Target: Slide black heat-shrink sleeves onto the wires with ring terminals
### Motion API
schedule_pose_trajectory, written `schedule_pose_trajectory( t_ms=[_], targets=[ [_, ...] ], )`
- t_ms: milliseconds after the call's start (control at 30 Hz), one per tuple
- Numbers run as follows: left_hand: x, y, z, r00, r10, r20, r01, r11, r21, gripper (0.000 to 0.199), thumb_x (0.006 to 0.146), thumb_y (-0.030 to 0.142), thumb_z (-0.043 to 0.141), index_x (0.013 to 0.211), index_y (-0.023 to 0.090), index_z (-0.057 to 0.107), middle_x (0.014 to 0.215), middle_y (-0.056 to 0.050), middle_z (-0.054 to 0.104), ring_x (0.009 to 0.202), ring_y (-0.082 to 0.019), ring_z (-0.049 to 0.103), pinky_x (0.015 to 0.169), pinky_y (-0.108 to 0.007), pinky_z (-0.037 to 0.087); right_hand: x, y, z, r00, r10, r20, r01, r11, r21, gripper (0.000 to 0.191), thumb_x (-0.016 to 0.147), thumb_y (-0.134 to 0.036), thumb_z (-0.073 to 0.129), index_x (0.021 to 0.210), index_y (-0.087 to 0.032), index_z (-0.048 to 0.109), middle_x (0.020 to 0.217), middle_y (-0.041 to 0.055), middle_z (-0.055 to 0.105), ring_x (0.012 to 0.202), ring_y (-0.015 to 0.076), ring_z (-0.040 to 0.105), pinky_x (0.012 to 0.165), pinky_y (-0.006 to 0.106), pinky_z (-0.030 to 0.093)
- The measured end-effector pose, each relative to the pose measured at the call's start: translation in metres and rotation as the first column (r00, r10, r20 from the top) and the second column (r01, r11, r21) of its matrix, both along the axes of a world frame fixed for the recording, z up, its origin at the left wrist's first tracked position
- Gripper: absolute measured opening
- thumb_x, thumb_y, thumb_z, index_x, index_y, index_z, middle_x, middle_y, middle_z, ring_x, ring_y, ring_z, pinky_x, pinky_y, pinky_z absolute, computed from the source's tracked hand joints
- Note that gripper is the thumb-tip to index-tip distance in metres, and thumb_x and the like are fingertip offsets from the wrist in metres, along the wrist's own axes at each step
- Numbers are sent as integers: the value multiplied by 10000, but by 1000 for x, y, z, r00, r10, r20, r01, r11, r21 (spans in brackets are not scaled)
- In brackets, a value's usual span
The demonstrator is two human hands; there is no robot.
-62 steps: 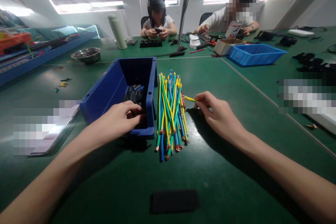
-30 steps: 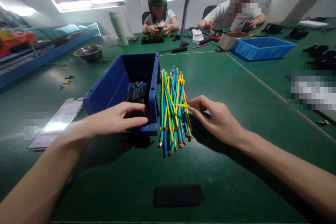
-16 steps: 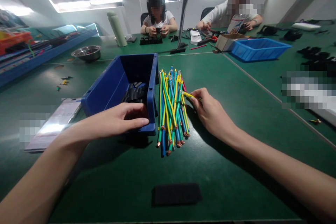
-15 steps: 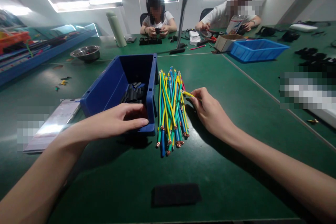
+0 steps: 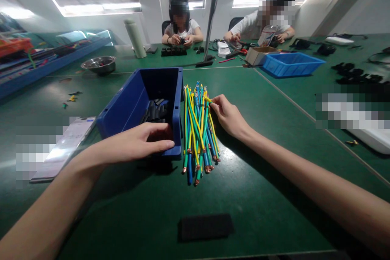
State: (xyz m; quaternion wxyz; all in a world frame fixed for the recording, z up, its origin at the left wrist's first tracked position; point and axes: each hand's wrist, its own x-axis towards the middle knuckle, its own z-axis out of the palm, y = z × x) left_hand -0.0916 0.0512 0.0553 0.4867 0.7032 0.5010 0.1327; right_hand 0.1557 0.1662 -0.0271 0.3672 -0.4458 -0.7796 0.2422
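Note:
My left hand [image 5: 149, 140] grips the front edge of a dark blue bin [image 5: 122, 105], fingers over the rim and thumb along the front wall. Short black tubes [image 5: 157, 111] lie inside the bin. Right beside it is a pile of yellow, green and blue wires [image 5: 196, 134], roughly lengthwise, with bare copper ends toward me. At the pile's far right side, my right hand [image 5: 227, 115] pinches a yellow-green wire [image 5: 208, 99] between thumb and fingertips. Most of that wire is hidden by the hand.
A black block [image 5: 206, 226] lies near the front edge. Papers [image 5: 65, 146] are left of the bin, with a metal bowl [image 5: 99, 65] and a green bottle [image 5: 135, 38] behind. A light blue tray [image 5: 292, 65] stands back right. Two people sit across the table [image 5: 274, 105].
My right hand has moved left and slightly away from me, bringing the pinched wire over the pile's far end. My left hand stays on the bin. The view has tilted slightly.

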Motion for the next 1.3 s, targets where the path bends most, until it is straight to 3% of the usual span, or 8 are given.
schedule_pose_trajectory(
  t_ms=[500,767,967,1067,1133,1200,1233,1300],
  targets=[
    [-2,-1,-1,999,-48,-14,49,990,130,341,921,382,551,1199,203,633,1167,-47,710,1087,-230,658,918,-332,526,-42,-11,0,987,-41,-153,40,999,-10,106,913,-321,472,891,-225,435,853,56,608,700,175,520,710,353,388],
    [-8,1,-2,1000,-31,-4,31,995,92,259,870,425,642,927,174,667,893,-8,715,801,-165,653,698,-244,523,-10,-37,-4,928,-120,-353,75,988,-136,174,916,-393,512,908,-221,493,913,42,597,831,178,550,768,344,434],
    [-19,-4,4,998,61,-31,-51,963,265,292,740,430,795,886,182,742,823,-21,738,725,-165,668,615,-242,513,32,-49,9,881,-84,-466,-42,966,-254,218,880,-418,607,910,-210,547,610,-49,526,504,110,453,496,262,360],
    [-10,-13,6,997,79,24,-79,826,558,260,787,397,775,958,203,745,853,-18,746,709,-147,679,616,-228,527,32,-45,11,792,-172,-586,52,975,-216,177,910,-400,579,956,-240,518,576,-94,401,473,86,338,470,236,306],
    [2,-18,1,993,118,-25,-42,535,844,243,834,313,751,1040,188,717,888,-24,739,745,-131,675,688,-224,527,23,-48,12,724,-193,-663,90,978,-186,171,895,-383,615,944,-240,536,580,-90,392,493,88,342,475,235,312],
    [16,-22,-8,974,132,-183,140,282,949,243,867,244,718,1090,152,687,842,-39,719,749,-140,666,709,-235,522,12,-58,14,700,-170,-694,79,984,-162,168,882,-369,642,934,-233,558,592,-81,419,511,90,376,477,237,325],
    [22,-24,-14,965,110,-238,210,217,953,259,883,231,699,1121,136,668,814,-38,711,739,-141,659,704,-236,521,7,-65,15,708,-150,-690,61,987,-151,161,888,-365,635,932,-231,557,601,-81,420,505,86,369,471,236,322],
    [33,-27,-24,964,37,-263,248,237,940,273,921,233,648,1160,103,627,856,-65,712,750,-145,651,693,-240,520,3,-80,18,783,-68,-619,-18,991,-132,131,904,-343,614,900,-224,561,616,-77,434,507,80,383,471,231,323]
  ],
)
